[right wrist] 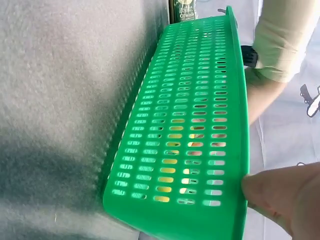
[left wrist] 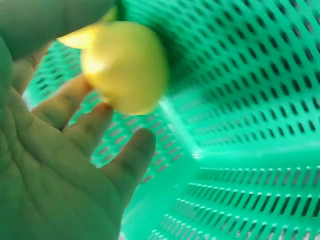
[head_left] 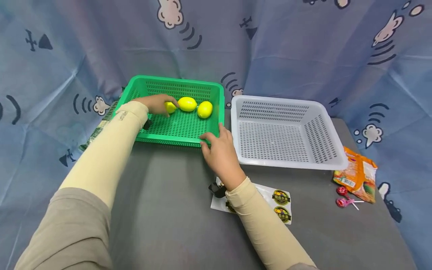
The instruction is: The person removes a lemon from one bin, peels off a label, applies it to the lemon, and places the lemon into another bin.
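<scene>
In the green basket (head_left: 165,140) lie three yellow lemons: one (head_left: 170,108) under my left hand, one (head_left: 187,104) beside it, and one (head_left: 205,110) to the right. My left hand (head_left: 156,104) reaches over the basket's left side. In the left wrist view, its loosely extended fingers (left wrist: 90,125) meet the lower side of a blurred lemon (left wrist: 127,70), with the thumb above. My right hand (head_left: 221,152) rests at the basket's front right corner, fingers spread. The right wrist view shows a fingertip (right wrist: 252,186) touching the green rim.
A white basket (head_left: 288,164) stands right of the green one. A sheet of round stickers (head_left: 281,202) lies partly under the right forearm. At the right edge are an orange packet (head_left: 357,174) and lollipops (head_left: 342,202). A patterned curtain (head_left: 209,41) hangs behind the grey table (head_left: 162,210).
</scene>
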Available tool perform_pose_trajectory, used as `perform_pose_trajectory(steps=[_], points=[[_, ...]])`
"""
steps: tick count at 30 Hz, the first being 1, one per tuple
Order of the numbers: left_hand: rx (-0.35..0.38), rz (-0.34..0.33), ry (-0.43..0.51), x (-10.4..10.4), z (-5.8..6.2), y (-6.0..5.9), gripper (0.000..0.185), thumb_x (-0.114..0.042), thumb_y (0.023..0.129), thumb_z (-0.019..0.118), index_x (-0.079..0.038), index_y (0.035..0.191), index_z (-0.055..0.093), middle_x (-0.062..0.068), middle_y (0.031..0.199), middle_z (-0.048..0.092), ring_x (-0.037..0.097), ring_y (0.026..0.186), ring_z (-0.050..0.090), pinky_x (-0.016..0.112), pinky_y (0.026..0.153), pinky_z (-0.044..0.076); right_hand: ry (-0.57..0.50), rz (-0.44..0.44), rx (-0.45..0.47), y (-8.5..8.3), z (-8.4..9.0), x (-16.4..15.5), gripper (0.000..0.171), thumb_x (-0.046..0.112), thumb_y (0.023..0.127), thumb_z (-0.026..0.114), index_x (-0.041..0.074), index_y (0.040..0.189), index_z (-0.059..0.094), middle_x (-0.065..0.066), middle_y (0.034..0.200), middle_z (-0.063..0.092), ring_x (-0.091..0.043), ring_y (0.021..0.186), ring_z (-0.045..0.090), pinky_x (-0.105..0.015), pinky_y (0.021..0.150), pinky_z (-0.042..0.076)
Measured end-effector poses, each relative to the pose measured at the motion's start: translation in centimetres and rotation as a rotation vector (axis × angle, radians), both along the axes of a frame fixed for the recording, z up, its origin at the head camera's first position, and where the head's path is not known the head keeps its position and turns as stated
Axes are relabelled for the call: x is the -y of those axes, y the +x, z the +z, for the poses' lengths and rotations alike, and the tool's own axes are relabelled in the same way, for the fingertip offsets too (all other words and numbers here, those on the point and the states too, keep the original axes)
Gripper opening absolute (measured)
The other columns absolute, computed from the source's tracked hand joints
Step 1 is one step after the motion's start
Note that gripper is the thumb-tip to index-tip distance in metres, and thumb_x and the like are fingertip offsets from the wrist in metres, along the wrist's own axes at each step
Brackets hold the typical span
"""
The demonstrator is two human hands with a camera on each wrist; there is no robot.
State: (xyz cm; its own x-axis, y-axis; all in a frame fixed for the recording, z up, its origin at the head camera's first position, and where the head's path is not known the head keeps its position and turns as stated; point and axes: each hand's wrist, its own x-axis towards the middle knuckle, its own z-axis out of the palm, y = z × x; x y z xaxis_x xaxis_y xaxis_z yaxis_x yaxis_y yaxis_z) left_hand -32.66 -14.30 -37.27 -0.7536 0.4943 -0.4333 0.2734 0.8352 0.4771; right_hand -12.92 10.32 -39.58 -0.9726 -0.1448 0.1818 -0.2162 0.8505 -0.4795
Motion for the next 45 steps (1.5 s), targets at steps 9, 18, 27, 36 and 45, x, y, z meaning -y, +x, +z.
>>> perform_pose_trajectory(steps=[9,18,27,36,45], points=[[-0.095,0.152,-0.02,0.6,-2.4,-0.2,0.063,-0.014,0.104,0.068,-0.011,0.162,0.044,0.032,0.159,0.024,0.054,0.138,0.035,0.067,0.109,0.037,0.003,0.003,0.004,0.4,0.2,0.1,0.02,0.019,0.106,0.067,0.014,0.122,0.078,-0.034,0.162,0.034,-0.051,0.148,0.033,-0.058,0.117,0.037],[-0.148,0.119,-0.005,1.9,-2.0,-1.6,0.061,-0.01,0.1,0.07,-0.005,0.157,0.049,0.028,0.159,0.042,0.047,0.14,0.042,0.06,0.11,0.041,0.016,0.02,0.0,-0.2,-0.3,0.6,0.021,0.02,0.106,0.068,0.014,0.122,0.079,-0.034,0.161,0.036,-0.051,0.148,0.034,-0.058,0.117,0.036],[-0.28,0.348,0.485,-1.5,7.2,14.0,0.062,-0.033,0.096,0.081,-0.028,0.154,0.059,0.004,0.143,0.061,0.029,0.101,0.063,0.043,0.08,0.054,0.021,0.017,-0.02,-0.5,-0.7,0.5,0.021,0.02,0.107,0.067,0.014,0.123,0.078,-0.035,0.16,0.036,-0.052,0.146,0.036,-0.059,0.116,0.038],[-0.316,0.436,0.461,-6.9,-4.0,26.1,0.061,-0.018,0.09,0.088,-0.012,0.146,0.066,0.016,0.112,0.063,0.031,0.093,0.063,0.046,0.082,0.055,0.03,0.017,-0.022,-0.3,-0.4,-0.2,0.022,0.019,0.107,0.066,0.012,0.123,0.078,-0.036,0.159,0.037,-0.053,0.146,0.035,-0.06,0.118,0.035],[-0.632,0.396,0.347,-10.2,-7.8,28.0,0.064,-0.027,0.085,0.092,-0.013,0.143,0.068,0.024,0.133,0.058,0.044,0.108,0.057,0.055,0.086,0.05,-0.04,0.063,0.057,-0.1,0.3,-1.6,0.034,0.028,0.11,0.061,0.014,0.14,0.07,-0.029,0.164,0.036,-0.047,0.151,0.033,-0.061,0.119,0.032]])
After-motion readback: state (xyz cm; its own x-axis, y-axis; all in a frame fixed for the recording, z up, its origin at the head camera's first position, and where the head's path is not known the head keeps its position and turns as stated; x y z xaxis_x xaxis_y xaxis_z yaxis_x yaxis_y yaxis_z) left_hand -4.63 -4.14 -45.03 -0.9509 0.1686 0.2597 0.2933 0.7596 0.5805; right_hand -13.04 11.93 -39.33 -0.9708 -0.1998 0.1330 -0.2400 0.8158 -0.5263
